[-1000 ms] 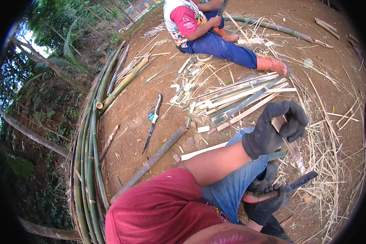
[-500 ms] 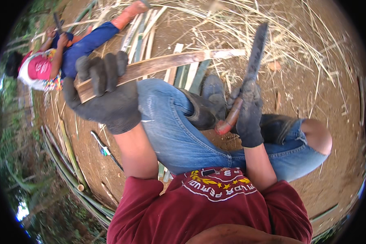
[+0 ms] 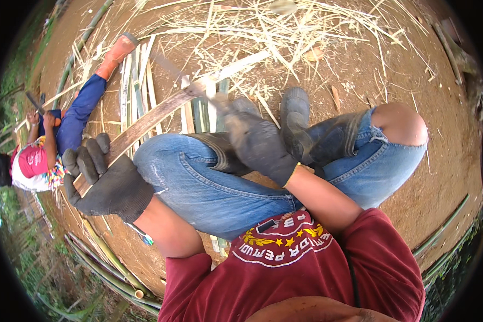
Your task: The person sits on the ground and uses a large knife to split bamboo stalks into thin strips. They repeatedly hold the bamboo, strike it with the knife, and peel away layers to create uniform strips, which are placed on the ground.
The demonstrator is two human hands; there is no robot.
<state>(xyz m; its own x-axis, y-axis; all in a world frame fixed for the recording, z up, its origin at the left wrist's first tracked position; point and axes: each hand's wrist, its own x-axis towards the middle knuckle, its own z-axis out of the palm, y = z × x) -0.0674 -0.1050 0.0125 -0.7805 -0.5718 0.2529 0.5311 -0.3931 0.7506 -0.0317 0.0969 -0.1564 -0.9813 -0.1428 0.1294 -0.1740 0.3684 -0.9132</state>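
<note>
My left hand (image 3: 104, 180), in a dark grey work glove, is closed round the near end of a long, flat bamboo slat (image 3: 150, 121). The slat slants up and away to the right above my left knee, brown along most of its length and pale toward its far end. In my right hand (image 3: 260, 144), also gloved, is a machete (image 3: 170, 67), blurred by motion. Its blade points to the far left and crosses the slat, though I cannot tell whether it touches. The glove mostly hides the handle.
Several split bamboo strips (image 3: 200, 115) lie beyond my knees, near my black boots (image 3: 295, 107). Pale shavings (image 3: 306, 35) cover the ground farther off. A seated person (image 3: 35, 161) at the left holds a blade. Bamboo poles (image 3: 112, 265) lie at the lower left.
My right hand has swung the machete leftward, from upright beside the slat to across it. The left hand and slat sit lower and farther left in view, the slat tilted more steeply.
</note>
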